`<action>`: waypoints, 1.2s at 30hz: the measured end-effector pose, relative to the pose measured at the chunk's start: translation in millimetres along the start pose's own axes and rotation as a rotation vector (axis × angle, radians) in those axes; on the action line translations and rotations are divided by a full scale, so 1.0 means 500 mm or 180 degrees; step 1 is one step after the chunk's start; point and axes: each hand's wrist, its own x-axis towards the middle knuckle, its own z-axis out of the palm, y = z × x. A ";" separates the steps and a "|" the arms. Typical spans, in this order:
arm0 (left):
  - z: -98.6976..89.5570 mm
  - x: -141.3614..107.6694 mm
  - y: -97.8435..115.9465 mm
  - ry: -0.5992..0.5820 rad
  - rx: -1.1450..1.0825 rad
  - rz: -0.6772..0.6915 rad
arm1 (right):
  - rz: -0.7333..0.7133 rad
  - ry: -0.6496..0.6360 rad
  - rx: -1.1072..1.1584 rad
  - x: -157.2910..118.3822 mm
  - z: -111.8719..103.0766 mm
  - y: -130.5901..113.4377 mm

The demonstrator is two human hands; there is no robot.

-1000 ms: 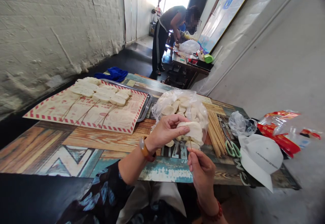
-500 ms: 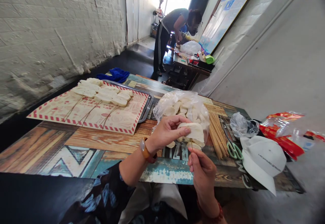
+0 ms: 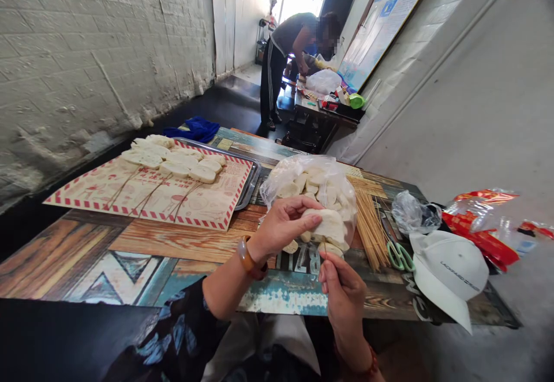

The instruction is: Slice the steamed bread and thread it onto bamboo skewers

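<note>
Rough, whitish painted brick (image 3: 108, 41) filled the upper left of the head view, beyond a bench (image 3: 164, 236) patterned like worn planks in brown and teal. Near the frame's middle, the left hand's grip (image 3: 283, 223) pinched a pale, oblong slice (image 3: 332, 226), matte and soft-edged, thumb over its left end. Below, the right hand's grip (image 3: 345, 287) pinched a thin stick (image 3: 325, 247) whose upper end met the slice's lower edge; how deep it went was hidden. Behind, a crinkled clear bag (image 3: 279, 168) bulged with more slices (image 3: 312, 180). At left, skewered slices (image 3: 175, 167) lay on red-striped printed paper (image 3: 216, 197) over a metal tray (image 3: 251, 187). At right, wooden sticks (image 3: 371, 232) lay near green-handled scissors (image 3: 399, 256) and a white cap (image 3: 450, 269), its dark lettering not surely legible.
</note>
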 end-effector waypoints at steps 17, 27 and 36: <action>0.005 0.002 -0.018 -0.0144 0.0088 -0.0085 | 0.0046 -0.0119 -0.0098 0.014 0.010 0.000; -0.006 0.020 -0.022 0.0280 -0.0138 -0.0221 | 0.0235 -0.0486 -0.0083 0.045 0.019 -0.028; -0.005 0.031 -0.064 0.0142 0.0260 -0.0434 | 0.0281 -0.0557 0.0255 0.059 0.023 -0.015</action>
